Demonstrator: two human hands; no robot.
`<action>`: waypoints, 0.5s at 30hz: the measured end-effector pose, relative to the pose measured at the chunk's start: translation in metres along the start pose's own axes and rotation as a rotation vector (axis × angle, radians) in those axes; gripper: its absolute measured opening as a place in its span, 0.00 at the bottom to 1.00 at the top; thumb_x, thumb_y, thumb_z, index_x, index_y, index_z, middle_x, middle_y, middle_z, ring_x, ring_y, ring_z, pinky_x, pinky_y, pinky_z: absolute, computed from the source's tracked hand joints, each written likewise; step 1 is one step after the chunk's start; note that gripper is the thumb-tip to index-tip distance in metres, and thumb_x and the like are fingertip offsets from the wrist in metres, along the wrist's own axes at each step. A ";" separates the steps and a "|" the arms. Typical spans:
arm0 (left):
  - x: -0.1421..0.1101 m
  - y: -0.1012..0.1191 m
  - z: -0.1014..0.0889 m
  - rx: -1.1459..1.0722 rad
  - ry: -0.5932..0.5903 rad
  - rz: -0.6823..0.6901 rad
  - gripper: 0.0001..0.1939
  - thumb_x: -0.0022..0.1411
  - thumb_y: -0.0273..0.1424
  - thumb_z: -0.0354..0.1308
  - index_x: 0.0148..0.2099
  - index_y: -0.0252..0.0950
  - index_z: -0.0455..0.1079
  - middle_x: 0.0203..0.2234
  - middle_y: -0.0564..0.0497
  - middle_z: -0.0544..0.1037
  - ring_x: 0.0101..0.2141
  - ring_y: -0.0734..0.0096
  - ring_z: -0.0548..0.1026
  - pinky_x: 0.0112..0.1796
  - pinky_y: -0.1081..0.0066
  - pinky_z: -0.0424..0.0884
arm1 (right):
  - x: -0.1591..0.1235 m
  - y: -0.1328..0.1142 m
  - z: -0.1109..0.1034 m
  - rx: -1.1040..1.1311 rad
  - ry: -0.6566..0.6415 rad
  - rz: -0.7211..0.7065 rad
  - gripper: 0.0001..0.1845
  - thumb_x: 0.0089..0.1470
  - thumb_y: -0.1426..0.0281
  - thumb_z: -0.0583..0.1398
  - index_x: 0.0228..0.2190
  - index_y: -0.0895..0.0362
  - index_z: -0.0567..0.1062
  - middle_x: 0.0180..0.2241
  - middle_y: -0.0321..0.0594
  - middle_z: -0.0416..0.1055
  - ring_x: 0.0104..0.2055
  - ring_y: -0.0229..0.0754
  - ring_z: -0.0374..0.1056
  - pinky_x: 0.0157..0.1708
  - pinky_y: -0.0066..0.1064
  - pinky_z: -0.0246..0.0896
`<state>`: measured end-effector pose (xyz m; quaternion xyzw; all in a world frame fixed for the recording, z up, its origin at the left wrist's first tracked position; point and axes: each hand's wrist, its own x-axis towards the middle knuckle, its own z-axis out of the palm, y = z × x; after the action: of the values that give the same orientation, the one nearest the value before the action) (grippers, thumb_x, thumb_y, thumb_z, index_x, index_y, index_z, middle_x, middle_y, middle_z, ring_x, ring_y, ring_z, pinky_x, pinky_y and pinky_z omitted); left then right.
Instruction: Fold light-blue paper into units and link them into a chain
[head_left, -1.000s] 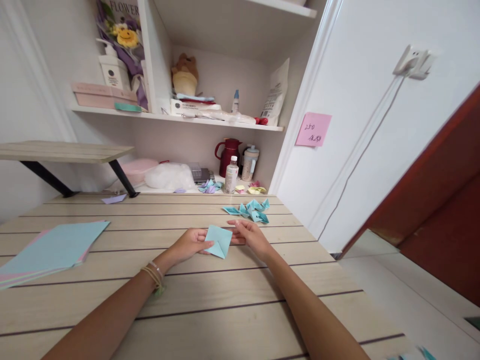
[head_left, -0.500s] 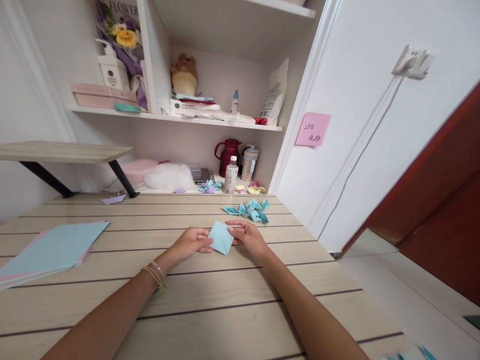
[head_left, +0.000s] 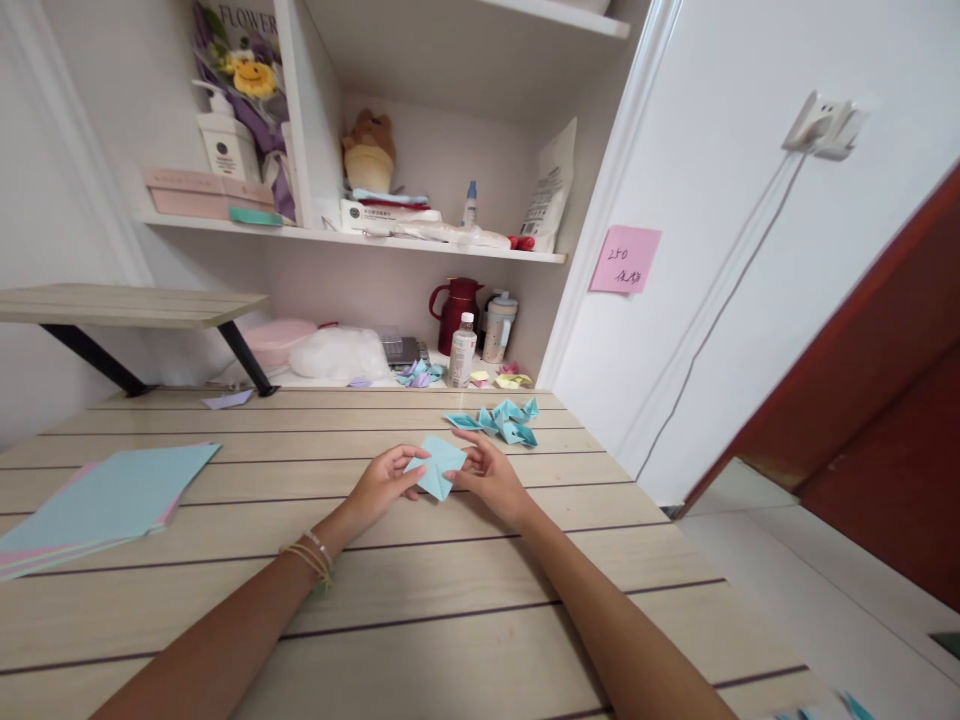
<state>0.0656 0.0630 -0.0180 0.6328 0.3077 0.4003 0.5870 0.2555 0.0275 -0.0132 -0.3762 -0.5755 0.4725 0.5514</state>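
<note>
A small folded square of light blue paper (head_left: 438,468) is held just above the table, turned like a diamond, with a crease line on its lower half. My left hand (head_left: 386,482) pinches its left corner between thumb and fingers. On the right side my right hand (head_left: 491,478) grips it, the thumb in front near the lower right edge and the fingers partly hidden behind. Just beyond the right hand lies a cluster of folded light blue paper pieces (head_left: 506,422).
At the left lies a stack of coloured paper sheets (head_left: 112,495), blue on top. Behind it stands a raised wooden shelf (head_left: 127,300) on black legs. A plastic bottle (head_left: 462,352) and a red jug (head_left: 454,312) stand at the table's back, near purple and blue folded papers (head_left: 420,374).
The blue paper has turned slightly and shifted a little left and up. My right thumb has moved down to its lower right edge. Both hands keep hold.
</note>
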 end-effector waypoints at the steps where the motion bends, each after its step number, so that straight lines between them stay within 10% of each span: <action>1: 0.000 0.000 0.000 -0.011 -0.009 -0.003 0.16 0.51 0.35 0.60 0.41 0.34 0.63 0.33 0.47 0.76 0.31 0.69 0.75 0.27 0.74 0.69 | 0.000 0.000 0.001 0.034 0.039 -0.008 0.33 0.36 0.68 0.66 0.47 0.54 0.66 0.27 0.34 0.68 0.28 0.36 0.64 0.32 0.30 0.61; 15: -0.004 0.003 0.001 -0.034 -0.025 0.047 0.26 0.38 0.27 0.68 0.42 0.33 0.66 0.37 0.46 0.76 0.37 0.65 0.74 0.39 0.66 0.69 | -0.003 0.000 0.005 0.016 0.003 0.078 0.19 0.39 0.66 0.63 0.37 0.57 0.75 0.22 0.34 0.68 0.24 0.35 0.62 0.28 0.30 0.62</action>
<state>0.0641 0.0593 -0.0156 0.6348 0.2786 0.4114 0.5917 0.2509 0.0239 -0.0138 -0.3947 -0.5557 0.4976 0.5365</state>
